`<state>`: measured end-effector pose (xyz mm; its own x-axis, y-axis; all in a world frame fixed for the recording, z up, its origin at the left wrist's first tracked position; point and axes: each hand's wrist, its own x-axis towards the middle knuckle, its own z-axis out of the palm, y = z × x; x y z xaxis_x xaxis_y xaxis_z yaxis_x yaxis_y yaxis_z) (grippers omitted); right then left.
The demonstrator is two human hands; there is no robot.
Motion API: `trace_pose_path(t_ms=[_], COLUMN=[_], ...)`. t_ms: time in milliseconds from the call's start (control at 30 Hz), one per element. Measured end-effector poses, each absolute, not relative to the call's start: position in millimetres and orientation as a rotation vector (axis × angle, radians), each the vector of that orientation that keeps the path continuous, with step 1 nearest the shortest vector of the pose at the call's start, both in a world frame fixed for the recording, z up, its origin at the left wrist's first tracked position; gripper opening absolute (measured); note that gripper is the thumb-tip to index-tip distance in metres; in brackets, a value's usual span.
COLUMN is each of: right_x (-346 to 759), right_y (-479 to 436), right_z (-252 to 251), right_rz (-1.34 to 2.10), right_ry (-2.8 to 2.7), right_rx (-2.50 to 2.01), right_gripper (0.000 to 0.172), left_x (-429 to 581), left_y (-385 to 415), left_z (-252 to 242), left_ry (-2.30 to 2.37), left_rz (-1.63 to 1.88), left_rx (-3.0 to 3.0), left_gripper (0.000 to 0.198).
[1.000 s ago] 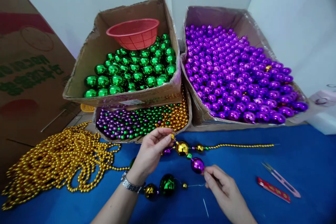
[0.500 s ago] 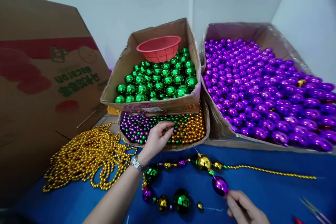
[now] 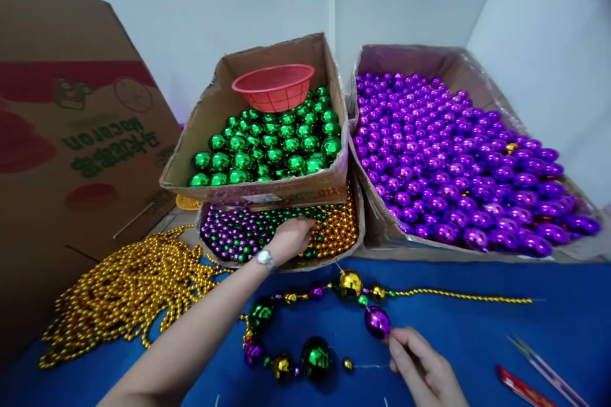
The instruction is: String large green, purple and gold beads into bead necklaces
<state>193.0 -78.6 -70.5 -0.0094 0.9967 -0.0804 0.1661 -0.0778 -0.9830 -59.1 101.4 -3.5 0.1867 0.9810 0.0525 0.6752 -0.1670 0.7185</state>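
Note:
My left hand (image 3: 289,238) reaches into the low box of small beads (image 3: 281,232), fingers curled down among the green and gold ones; what they grip is hidden. My right hand (image 3: 420,369) rests on the blue table, fingers pinched beside the big purple ball (image 3: 377,321) on a thin thread. That ball belongs to a bead strand (image 3: 305,331) curving across the table with gold, green and purple balls, ending in a gold bead chain (image 3: 468,297) running right.
A box of green balls (image 3: 267,146) with a red basket (image 3: 273,86) sits over the small-bead box. A big box of purple balls (image 3: 458,159) stands right. Gold bead chains (image 3: 128,286) pile at left by a cardboard carton (image 3: 71,159). Snips (image 3: 544,365) and a red tool (image 3: 522,388) lie right.
My left hand let go of the strand and went up into the small-bead box, now deeper among the beads. The view shifted; my right hand stays by the purple ball.

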Motion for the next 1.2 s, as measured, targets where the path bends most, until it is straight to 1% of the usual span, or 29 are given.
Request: trace_pose_path(t_ms=[67, 133, 267, 400, 633, 800, 967, 1067, 1100, 1200], right_x=[193.7, 194.8, 195.8, 198.0, 204.8, 205.4, 207.3, 209.8, 210.4, 211.6], right_y=[-78.1, -76.4, -72.5, -70.6, -71.3, -71.3, -72.6, -74.7, -75.3, -76.1], right_z=[-69.6, -69.1, -67.4, -65.9, -71.5, -74.1, -73.0, -82.1, -88.1, -112.4], right_rz=[1.201, 1.191, 1.151, 1.106, 1.102, 1.103, 1.088, 1.116, 1.151, 1.338], right_ry=[-1.327, -1.356, -1.435, -1.511, -1.642, -1.662, -1.677, -1.641, -1.591, -1.371], right_rx=[-1.382, -1.380, -1.345, -1.319, -1.317, -1.324, -1.349, -1.386, -1.400, -1.373], right_gripper=[0.033, 0.033, 0.032, 0.030, 0.029, 0.029, 0.030, 0.028, 0.030, 0.045], left_x=[-57.7, -53.8, -40.6, -30.8, -24.6, -21.6, -20.7, -18.0, -16.1, -7.4], left_y=[84.5, 64.3, 31.5, 20.2, 15.3, 12.0, 9.0, 5.7, 4.1, -1.7], left_z=[9.3, 18.3, 20.7, 15.5, 8.8, 5.4, 8.2, 8.3, 7.2, -0.4], left_ry=[1.469, 1.331, 0.955, 0.923, 0.930, 0.946, 0.994, 1.081, 1.097, 1.107], left_rz=[0.765, 0.874, 1.076, 1.111, 1.133, 1.143, 1.120, 1.092, 1.081, 1.050], left_rx=[1.854, 1.645, 0.956, 0.777, 0.697, 0.712, 0.863, 1.053, 1.105, 1.163], left_gripper=[0.018, 0.027, 0.025, 0.025, 0.018, 0.020, 0.017, 0.021, 0.022, 0.023])
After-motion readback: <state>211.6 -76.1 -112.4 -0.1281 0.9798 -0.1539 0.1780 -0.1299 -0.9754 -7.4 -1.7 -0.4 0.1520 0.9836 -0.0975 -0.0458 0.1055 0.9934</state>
